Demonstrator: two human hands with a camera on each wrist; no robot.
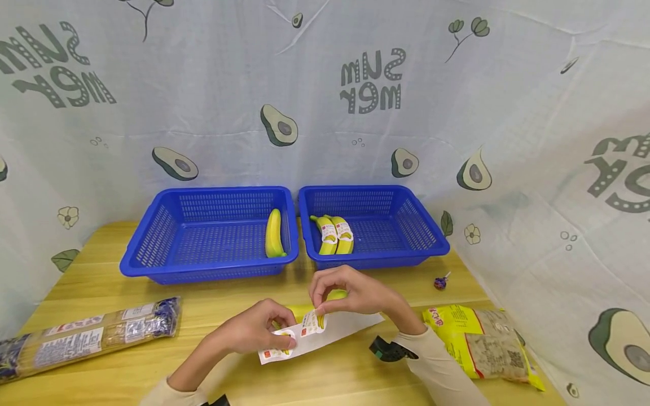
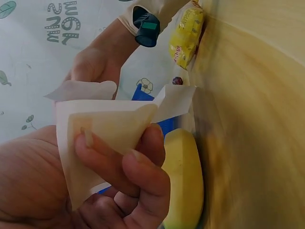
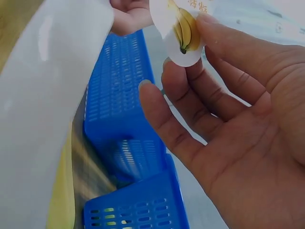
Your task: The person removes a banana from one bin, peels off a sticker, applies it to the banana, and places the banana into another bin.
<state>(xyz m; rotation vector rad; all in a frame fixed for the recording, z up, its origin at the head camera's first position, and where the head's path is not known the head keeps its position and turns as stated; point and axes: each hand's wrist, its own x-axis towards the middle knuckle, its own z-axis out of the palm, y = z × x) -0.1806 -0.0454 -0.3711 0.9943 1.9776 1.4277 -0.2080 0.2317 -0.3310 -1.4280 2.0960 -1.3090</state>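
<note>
My left hand [image 1: 256,327] grips a white strip of sticker backing paper [image 1: 350,326] between thumb and fingers, with a printed label under the thumb. My right hand [image 1: 352,288] pinches one end of a white sticker [image 3: 183,36] with a banana picture on it. In the left wrist view that sticker stands up from the strip, which bends over the left fingers. A yellow banana [image 2: 183,179] lies on the table behind the strip, partly hidden by the paper and both hands in the head view.
The left blue basket [image 1: 203,270] holds one plain banana [image 1: 274,232]. Two bananas with labels [image 1: 337,232] lie in the right blue basket [image 1: 376,261]. Long noodle packs [image 1: 96,335] are at the left; a yellow food bag [image 1: 477,341] and a wrapped lollipop [image 1: 440,282] are at the right.
</note>
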